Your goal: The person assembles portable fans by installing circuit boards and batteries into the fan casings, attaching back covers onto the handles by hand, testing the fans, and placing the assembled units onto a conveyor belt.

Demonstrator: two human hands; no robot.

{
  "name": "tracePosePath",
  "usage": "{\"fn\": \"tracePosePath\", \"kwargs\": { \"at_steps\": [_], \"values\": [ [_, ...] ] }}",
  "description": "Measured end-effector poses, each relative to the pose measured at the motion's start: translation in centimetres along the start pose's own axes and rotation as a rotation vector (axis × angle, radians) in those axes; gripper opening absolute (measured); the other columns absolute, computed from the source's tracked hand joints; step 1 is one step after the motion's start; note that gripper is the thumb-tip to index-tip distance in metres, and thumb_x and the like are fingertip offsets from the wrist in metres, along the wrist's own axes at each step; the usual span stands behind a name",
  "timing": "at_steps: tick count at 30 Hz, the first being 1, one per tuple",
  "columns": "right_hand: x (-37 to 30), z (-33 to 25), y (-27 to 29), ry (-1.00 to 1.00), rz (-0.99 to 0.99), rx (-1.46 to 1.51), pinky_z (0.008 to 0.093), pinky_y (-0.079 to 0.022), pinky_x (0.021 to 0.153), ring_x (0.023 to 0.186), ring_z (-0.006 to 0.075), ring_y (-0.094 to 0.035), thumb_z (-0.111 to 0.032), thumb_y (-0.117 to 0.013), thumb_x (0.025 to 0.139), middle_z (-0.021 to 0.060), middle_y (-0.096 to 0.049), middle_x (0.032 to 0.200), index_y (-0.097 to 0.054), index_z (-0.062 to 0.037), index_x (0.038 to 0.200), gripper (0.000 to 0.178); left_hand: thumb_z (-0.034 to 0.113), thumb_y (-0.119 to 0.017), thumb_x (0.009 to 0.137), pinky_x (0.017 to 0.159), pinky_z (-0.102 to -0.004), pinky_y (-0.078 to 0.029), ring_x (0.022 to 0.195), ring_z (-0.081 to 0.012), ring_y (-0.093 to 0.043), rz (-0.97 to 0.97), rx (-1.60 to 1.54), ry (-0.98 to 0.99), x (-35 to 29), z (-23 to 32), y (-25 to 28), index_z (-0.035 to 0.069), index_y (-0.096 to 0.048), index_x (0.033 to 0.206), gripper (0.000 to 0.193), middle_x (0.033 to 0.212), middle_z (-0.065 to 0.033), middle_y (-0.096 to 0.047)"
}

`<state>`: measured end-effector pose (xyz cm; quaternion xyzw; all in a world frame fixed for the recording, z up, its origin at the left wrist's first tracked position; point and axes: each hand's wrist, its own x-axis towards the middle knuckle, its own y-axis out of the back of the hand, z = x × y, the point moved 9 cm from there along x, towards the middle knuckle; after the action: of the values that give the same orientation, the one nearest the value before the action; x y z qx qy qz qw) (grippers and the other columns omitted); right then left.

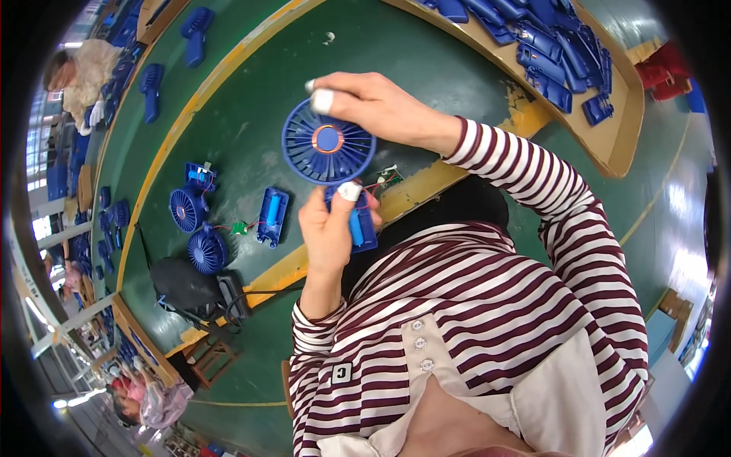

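Observation:
A blue handheld fan (pixel 308 156) is held between my two hands, its round slatted head facing up. My left hand (pixel 325 228) is closed on the opened handle, where a light-blue battery (pixel 355 227) shows. My right hand (pixel 369 103) grips the upper rim of the fan head, thumb on the front. White coverings wrap some of my fingertips. Thin wires run from the handle to a small green circuit board (pixel 389 176) at its right. On the table to the left lie two more blue fan heads and a handle shell (pixel 272 217) with a battery, wired to another board (pixel 240 228).
A cardboard box (pixel 613 145) full of blue plastic shells stands at the upper right. A black bag (pixel 183 288) sits by the yellow table edge at the left. Beyond the green worktable (pixel 251 114), finished-looking fans (pixel 151 93) lie on another surface, with other people further off.

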<state>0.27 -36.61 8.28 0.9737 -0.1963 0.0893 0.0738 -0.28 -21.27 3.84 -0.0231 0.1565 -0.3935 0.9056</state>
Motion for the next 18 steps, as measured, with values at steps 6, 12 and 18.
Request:
{"fn": "tracePosePath", "kwargs": {
  "at_steps": [6, 12, 18],
  "values": [
    [-5.5, -2.8, 1.5, 0.481, 0.088, -0.655, 0.0344, -0.044, 0.073, 0.082, 0.0264, -0.057, -0.009, -0.06, 0.073, 0.0133, -0.057, 0.09, -0.055, 0.0019, 0.098, 0.027, 0.025, -0.052, 0.088, 0.044, -0.0292, -0.047, 0.049, -0.0203, -0.056, -0.02, -0.374, 0.164, 0.9, -0.1, 1.7, -0.001, -0.052, 0.091, 0.026, 0.068, -0.0131, -0.058],
    [-7.1, -4.4, -1.7, 0.625, 0.082, -0.665, 0.0342, -0.041, 0.067, 0.075, 0.0236, -0.055, -0.003, -0.064, 0.059, 0.0071, -0.055, 0.088, -0.058, -0.0056, 0.091, 0.033, 0.026, -0.051, 0.089, 0.044, -0.0296, -0.048, 0.05, -0.0205, -0.058, -0.007, -0.413, 0.169, 1.2, -0.5, 2.0, -0.001, -0.053, 0.091, 0.027, 0.069, -0.0124, -0.058],
    [-6.9, -7.7, -4.1, 0.817, 0.005, -0.699, 0.0349, -0.043, 0.074, 0.076, 0.021, -0.055, -0.014, -0.064, 0.059, 0.0063, -0.057, 0.086, -0.059, -0.0054, 0.084, 0.028, 0.018, -0.04, 0.093, 0.044, -0.0294, -0.051, 0.05, -0.0195, -0.059, 0.007, -0.353, 0.19, 1.6, -1.2, 0.8, -0.003, -0.051, 0.092, 0.023, 0.069, -0.012, -0.059]
  ]
}}
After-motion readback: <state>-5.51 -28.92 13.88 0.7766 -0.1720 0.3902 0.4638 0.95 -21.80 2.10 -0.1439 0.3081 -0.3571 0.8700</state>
